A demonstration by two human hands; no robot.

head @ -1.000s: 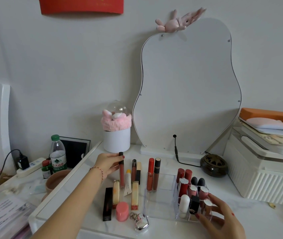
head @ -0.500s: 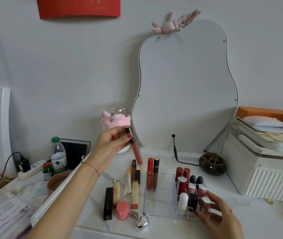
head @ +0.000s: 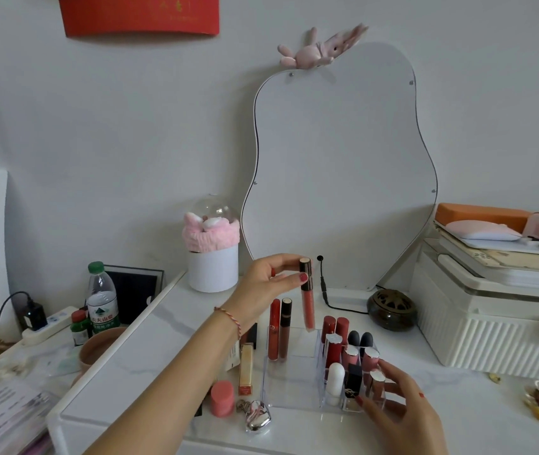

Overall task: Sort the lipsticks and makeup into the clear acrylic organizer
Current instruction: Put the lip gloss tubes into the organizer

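White tabletop (head: 169, 326). Left hand (head: 263, 287) pinches lip gloss tube (head: 306, 298) by its cap, hanging upright over acrylic organizer (head: 294, 394) — likely for vertical slotting. Right hand (head: 396, 408) braces organizer's near-right corner, fingers spread.

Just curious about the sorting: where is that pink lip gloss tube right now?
The left hand holds the lip gloss tube upright by its dark cap, above the back of the clear organizer, just right of two standing glosses.

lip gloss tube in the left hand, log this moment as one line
left hand: holds lip gloss tube upright above organizer | right hand: steadies organizer | phase: placing
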